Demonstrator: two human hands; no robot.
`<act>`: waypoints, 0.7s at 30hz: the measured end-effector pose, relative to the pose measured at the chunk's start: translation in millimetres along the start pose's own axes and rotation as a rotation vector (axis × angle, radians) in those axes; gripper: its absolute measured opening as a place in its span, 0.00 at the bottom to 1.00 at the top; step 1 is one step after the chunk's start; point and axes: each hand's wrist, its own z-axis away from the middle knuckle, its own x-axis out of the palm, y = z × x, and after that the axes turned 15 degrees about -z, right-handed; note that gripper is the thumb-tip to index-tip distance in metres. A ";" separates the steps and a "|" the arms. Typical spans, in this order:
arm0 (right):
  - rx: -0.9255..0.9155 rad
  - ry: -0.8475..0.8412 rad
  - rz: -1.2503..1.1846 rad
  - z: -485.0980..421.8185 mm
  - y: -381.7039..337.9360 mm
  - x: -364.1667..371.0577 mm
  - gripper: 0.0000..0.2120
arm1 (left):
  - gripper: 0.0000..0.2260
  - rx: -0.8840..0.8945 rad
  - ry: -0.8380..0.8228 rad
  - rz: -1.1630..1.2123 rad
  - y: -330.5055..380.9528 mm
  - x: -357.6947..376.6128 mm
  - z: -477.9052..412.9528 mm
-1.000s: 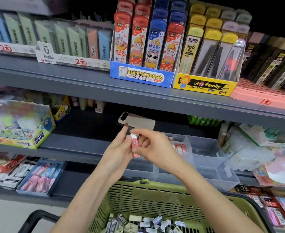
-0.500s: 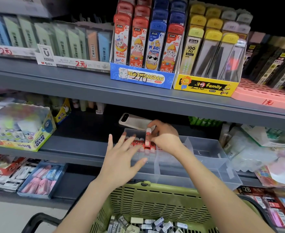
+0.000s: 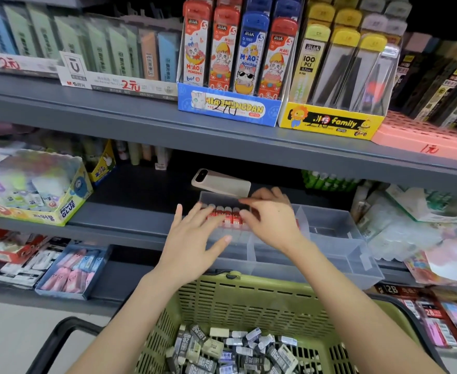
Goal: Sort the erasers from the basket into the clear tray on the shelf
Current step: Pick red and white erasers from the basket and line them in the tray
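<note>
A clear divided tray (image 3: 337,247) sits on the middle shelf. In its left compartment stands a row of red-and-white erasers (image 3: 228,215). My left hand (image 3: 195,238) hovers over that compartment's near-left side with straight, spread fingers and holds nothing. My right hand (image 3: 270,217) lies over the right end of the row, fingers extended onto the erasers; it hides part of them. Below, a green basket (image 3: 248,295) holds several grey and black wrapped erasers (image 3: 230,352).
A phone (image 3: 222,182) lies behind the tray. A glue box (image 3: 41,190) stands at the left of the same shelf, plastic packets at the right. The shelf above (image 3: 141,122) overhangs closely. A blue box of pink erasers (image 3: 73,268) sits lower left.
Both hands held a red-and-white eraser in front of the tray. The right hand carried it into the left compartment and released it; the left hand opened and reached toward the row.
</note>
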 end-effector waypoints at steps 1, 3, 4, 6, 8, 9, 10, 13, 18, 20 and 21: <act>-0.024 0.070 -0.096 12.3 -2.6 -4.9 0.14 | 0.23 -0.007 0.037 0.026 0.5 -2.9 5.4; -0.099 0.183 -0.305 45.2 -6.1 -13.3 0.10 | 0.22 -0.015 0.146 0.068 2.9 -6.6 20.0; -0.136 0.229 -0.390 64.6 -7.1 -16.4 0.09 | 0.21 -0.026 0.224 0.083 5.1 -7.9 28.4; -0.177 0.280 -0.503 104.5 -7.5 -17.3 0.09 | 0.16 -0.042 0.336 0.093 11.3 -10.3 45.7; -0.187 0.256 -0.527 142.9 -0.9 -11.0 0.10 | 0.14 -0.007 0.355 0.081 17.9 -11.6 61.3; -0.166 0.201 -0.503 159.9 6.0 -6.3 0.09 | 0.13 0.026 0.342 0.077 20.8 -11.4 68.1; -0.109 0.117 -0.464 175.8 15.9 0.0 0.09 | 0.13 0.060 0.318 0.075 23.0 -10.2 74.7; 0.341 -0.265 -0.367 218.1 50.1 14.1 0.06 | 0.13 0.137 0.184 0.054 31.4 -1.6 93.5; 0.672 -0.864 -0.001 258.7 83.7 39.2 0.10 | 0.11 0.398 -0.182 -0.014 58.8 33.5 128.6; 0.697 -0.810 0.078 261.6 92.1 46.2 0.10 | 0.17 0.527 -0.384 -0.061 76.0 58.2 141.4; 0.707 -0.795 0.106 262.5 95.4 48.7 0.11 | 0.19 0.589 -0.460 -0.091 84.4 71.8 147.0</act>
